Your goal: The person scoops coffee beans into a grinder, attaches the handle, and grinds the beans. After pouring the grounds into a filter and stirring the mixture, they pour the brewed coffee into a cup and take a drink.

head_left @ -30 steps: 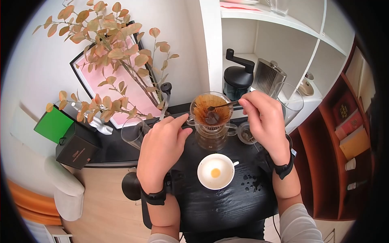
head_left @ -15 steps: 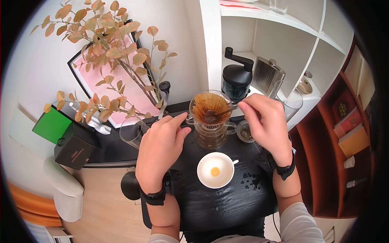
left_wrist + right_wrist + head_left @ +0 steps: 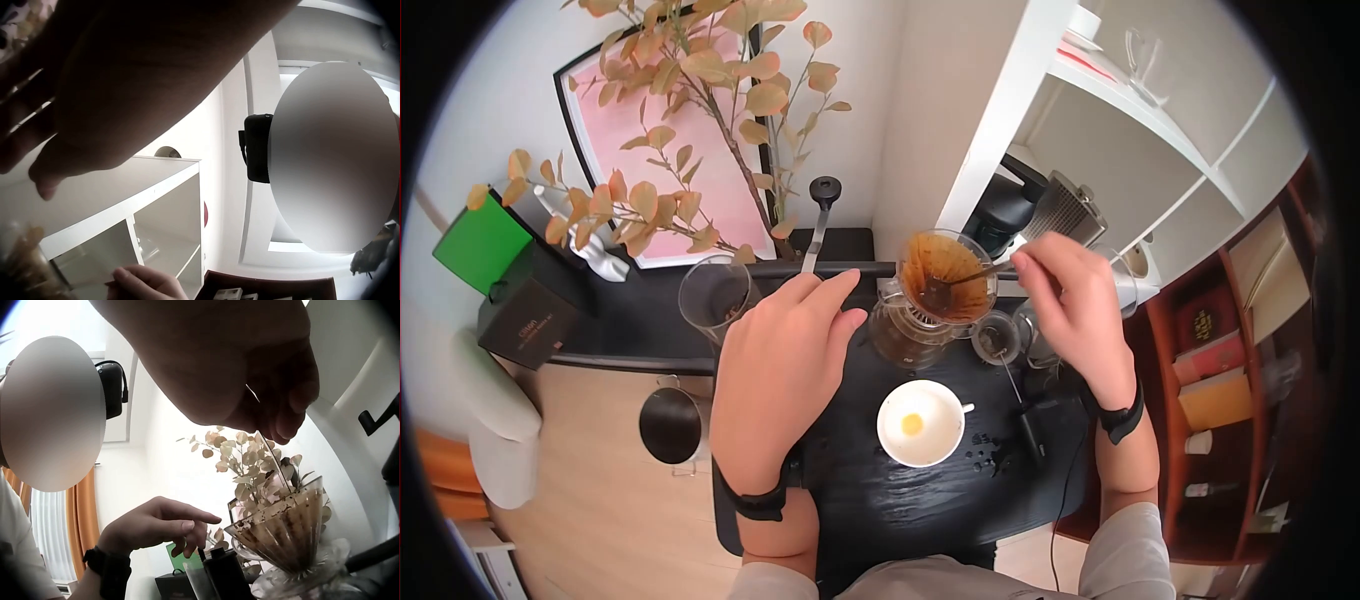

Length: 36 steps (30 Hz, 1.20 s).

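My right hand point(image 3: 1080, 300) pinches the thin handle of a small dark spoon point(image 3: 992, 270) between thumb and fingertips. The spoon reaches down into a brown-stained paper filter point(image 3: 922, 268) inside a clear glass dripper point(image 3: 320, 487), with dark wet coffee at the bottom. Under the dripper stands a glass carafe point(image 3: 895, 345) of dark liquid. My left hand point(image 3: 785, 370) holds nothing; its index finger is extended towards the dripper, the fingertip just left of its side handle. Nearer to me is a white cup point(image 3: 948, 435) with a little yellowish liquid in it.
Right of the carafe are a small metal strainer point(image 3: 997, 338) and a black-handled whisk point(image 3: 1032, 432) on the black table point(image 3: 870, 520). A clear glass point(image 3: 715, 285) stands at the left. Water drops lie right of the cup. Behind are leafy branches point(image 3: 765, 98) and white shelves point(image 3: 1080, 140).
The head view has turned, shifting everything in it. My left fingertips, at the dripper's handle before, now show a small gap from it. My right hand still holds the spoon in the filter.
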Each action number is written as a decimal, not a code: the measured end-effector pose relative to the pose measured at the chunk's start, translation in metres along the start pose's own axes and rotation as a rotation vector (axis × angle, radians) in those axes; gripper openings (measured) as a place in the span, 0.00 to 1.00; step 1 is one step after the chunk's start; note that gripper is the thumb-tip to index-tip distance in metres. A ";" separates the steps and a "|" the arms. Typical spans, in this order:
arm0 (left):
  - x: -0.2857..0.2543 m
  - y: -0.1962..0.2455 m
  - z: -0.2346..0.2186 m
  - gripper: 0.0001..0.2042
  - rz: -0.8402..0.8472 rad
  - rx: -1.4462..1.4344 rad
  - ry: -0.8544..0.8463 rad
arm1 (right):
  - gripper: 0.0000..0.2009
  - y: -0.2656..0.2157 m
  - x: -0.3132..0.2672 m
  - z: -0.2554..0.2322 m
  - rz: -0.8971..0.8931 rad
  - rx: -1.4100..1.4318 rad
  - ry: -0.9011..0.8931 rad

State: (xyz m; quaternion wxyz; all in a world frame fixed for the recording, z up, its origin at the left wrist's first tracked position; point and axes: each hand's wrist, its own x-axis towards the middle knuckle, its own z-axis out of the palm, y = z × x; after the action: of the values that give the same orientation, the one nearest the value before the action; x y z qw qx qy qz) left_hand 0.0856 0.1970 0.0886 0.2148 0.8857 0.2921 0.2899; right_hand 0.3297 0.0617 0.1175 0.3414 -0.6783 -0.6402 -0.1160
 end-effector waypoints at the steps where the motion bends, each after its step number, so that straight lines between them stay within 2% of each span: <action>1: -0.001 0.000 -0.001 0.14 0.027 -0.025 0.031 | 0.04 0.000 -0.001 0.000 0.010 0.029 -0.035; 5: -0.002 0.000 -0.007 0.14 0.064 -0.065 0.088 | 0.05 -0.003 -0.008 -0.002 0.056 0.029 -0.098; 7: -0.001 -0.003 -0.009 0.14 0.068 -0.071 0.108 | 0.07 -0.005 -0.012 -0.004 0.181 0.112 -0.120; 8: -0.002 -0.005 -0.009 0.14 0.077 -0.067 0.126 | 0.07 -0.003 -0.016 -0.004 0.177 0.112 -0.142; 10: -0.003 -0.007 -0.008 0.13 0.064 -0.080 0.137 | 0.09 0.000 -0.025 -0.002 0.370 0.193 -0.036; 12: -0.004 -0.006 -0.005 0.13 0.057 -0.082 0.142 | 0.08 -0.002 -0.029 0.000 0.401 0.207 0.052; 15: -0.003 -0.002 -0.003 0.13 0.041 -0.072 0.103 | 0.07 -0.010 -0.022 0.000 0.346 0.161 0.075; 17: -0.001 -0.001 0.001 0.14 0.048 -0.078 0.086 | 0.06 -0.012 -0.019 -0.004 0.160 0.036 0.069; 20: 0.001 0.003 0.006 0.14 0.058 -0.071 0.059 | 0.04 -0.015 -0.015 -0.005 0.115 -0.035 0.062; 28: 0.004 0.001 0.019 0.15 0.082 0.067 0.073 | 0.04 -0.018 -0.007 -0.002 0.198 0.044 0.090; 36: 0.005 0.011 0.044 0.15 -0.013 0.004 0.064 | 0.05 -0.010 0.001 0.011 0.182 0.151 0.177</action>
State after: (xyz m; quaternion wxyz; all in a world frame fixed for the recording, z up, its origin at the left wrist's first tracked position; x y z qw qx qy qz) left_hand 0.1210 0.1825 0.0644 0.2055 0.8745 0.3052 0.3159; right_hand 0.3171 0.0686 0.1134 0.4557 -0.6931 -0.5503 -0.0952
